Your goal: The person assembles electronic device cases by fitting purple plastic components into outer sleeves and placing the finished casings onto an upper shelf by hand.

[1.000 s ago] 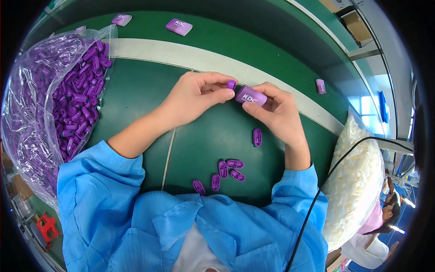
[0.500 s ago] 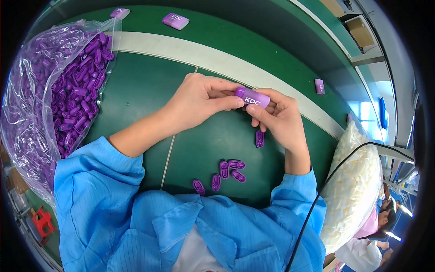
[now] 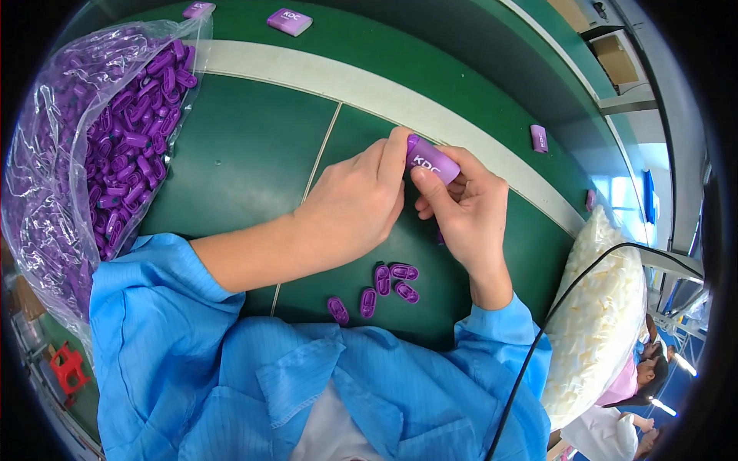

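Gripping a purple case (image 3: 440, 160) in the right hand (image 3: 470, 219), left hand (image 3: 355, 198) at its end, left grip unclear, purple caps (image 3: 383, 280) on the tabletop (image 3: 231, 146)

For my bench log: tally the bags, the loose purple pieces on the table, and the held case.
Bag of purple pieces: 1
Bag of pale pieces: 1
Loose purple pieces: 6, one mostly hidden by the right hand
Held purple case: 1
Total: 9

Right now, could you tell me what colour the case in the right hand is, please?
The case is purple, paler toward its right end, in the head view.
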### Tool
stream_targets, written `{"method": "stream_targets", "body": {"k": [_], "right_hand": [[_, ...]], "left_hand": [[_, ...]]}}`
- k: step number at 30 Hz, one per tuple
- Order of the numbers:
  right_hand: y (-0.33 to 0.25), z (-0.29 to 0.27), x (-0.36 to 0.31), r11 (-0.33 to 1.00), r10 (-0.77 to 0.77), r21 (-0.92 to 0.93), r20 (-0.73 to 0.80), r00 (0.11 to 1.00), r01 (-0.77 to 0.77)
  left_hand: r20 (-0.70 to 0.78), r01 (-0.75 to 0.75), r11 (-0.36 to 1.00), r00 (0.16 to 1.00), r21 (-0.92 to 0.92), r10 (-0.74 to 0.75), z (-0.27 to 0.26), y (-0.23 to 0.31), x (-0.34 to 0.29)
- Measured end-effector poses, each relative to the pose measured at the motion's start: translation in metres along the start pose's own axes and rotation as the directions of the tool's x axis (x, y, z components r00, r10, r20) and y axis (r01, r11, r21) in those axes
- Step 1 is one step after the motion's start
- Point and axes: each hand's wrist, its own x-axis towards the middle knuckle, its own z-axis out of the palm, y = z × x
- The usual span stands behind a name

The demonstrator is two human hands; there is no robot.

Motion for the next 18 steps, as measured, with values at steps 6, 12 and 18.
{"method": "stream_targets", "body": {"k": [6, 12, 18], "right_hand": [[0.014, -0.004, 0.010, 0.982, 0.055, 0.178, 0.040, 0.998, -0.061], [0.017, -0.023, 0.026, 0.959, 0.102, 0.232, 0.261, 0.960, -0.165], [0.036, -0.058, 0.036, 0.833, 0.261, 0.486, 0.077, 0.962, -0.265]], "left_hand": [[-0.007, 0.005, 0.984, 1.000, -0.178, -0.006, 0.006, -0.015, 0.012], [0.229, 0.276, 0.747, 0.959, -0.605, -0.169, -0.005, -0.042, 0.041], [0.163, 0.268, 0.735, 0.963, -0.623, -0.213, -0.013, -0.058, 0.073]]}}
